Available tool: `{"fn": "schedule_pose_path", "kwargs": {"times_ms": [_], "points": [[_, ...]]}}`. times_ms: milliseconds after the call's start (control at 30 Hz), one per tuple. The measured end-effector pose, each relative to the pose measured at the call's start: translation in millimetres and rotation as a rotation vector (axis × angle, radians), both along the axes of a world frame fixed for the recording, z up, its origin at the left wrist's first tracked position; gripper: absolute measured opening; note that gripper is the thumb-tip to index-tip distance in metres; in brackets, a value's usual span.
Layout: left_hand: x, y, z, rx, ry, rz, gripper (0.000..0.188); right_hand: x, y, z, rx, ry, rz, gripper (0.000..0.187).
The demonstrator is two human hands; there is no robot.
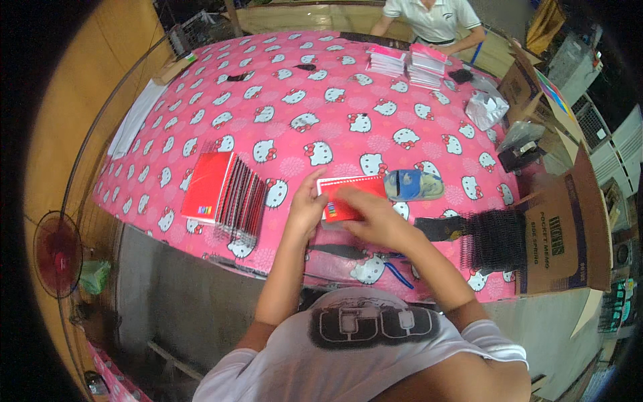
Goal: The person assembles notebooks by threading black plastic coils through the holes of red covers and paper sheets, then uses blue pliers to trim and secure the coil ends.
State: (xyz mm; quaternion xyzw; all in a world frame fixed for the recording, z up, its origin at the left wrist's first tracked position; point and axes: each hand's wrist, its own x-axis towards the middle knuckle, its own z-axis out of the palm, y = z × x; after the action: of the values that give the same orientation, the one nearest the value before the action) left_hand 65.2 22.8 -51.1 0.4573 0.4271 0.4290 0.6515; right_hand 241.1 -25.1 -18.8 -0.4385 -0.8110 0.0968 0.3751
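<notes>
A small red notebook with a row of holes along its far edge lies on the table in front of me. My left hand is closed round its left edge. Across the cover reaches my right hand, its bent fingers touching the notebook; their tips are partly hidden. Just right of the notebook sits a blue and tan patterned object, perhaps a slipper or pad. Close to the table's near edge lies a blue-handled tool. A pile of black wire spirals rests farther right.
A stack of red spiral notebooks stands to the left. An open cardboard box borders the right side. At the far side, a person in a white shirt is behind stacks of pink-topped pads. A pink patterned cloth covers the table.
</notes>
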Motion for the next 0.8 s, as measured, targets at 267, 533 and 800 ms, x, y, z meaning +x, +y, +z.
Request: {"fn": "schedule_pose_path", "kwargs": {"times_ms": [267, 533, 800], "points": [[12, 1, 1, 0.964, 0.484, -0.024, 0.042, 46, -4, -44, -0.489, 0.497, -0.207, 0.041], [24, -25, 5, 0.799, 0.537, 0.073, 0.049, 24, -9, -63, -0.419, 0.691, -0.240, 0.029], [51, -14, 16, 0.954, 0.712, 0.102, 0.009, 91, -35, -51, -0.083, 0.112, -0.514, 0.027]]}}
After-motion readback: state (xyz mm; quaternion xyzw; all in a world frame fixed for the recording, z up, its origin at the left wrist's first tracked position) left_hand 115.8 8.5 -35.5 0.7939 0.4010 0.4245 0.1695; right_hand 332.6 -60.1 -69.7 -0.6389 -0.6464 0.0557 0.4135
